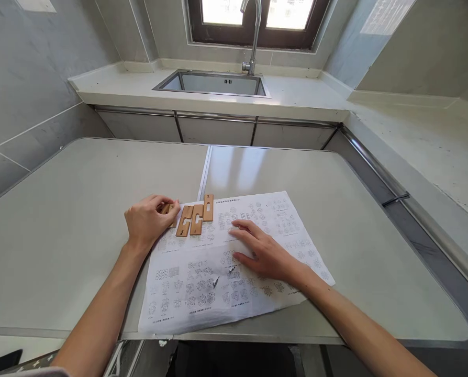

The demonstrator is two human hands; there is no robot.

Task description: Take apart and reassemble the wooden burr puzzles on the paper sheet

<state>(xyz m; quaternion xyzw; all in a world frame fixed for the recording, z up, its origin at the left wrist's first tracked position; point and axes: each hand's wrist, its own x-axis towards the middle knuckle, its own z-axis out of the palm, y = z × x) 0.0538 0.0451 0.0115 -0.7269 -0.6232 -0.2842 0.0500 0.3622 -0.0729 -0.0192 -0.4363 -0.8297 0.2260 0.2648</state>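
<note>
Left hand (148,219) pinched, likely on a tile (173,223), mostly hidden; three more tiles (193,221) just to its right, long axes pointing forward. Right hand (262,255), fingers apart, over sheet (179,324), farther off.

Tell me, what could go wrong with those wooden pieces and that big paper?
Maybe two things. The right hand is spread over the printed paper; if it drags the paper, the wooden pieces lying there could slide out of place. Also, the paper's near left corner comes right by the edge of the table, so an arm might catch it and crumple it.
</note>
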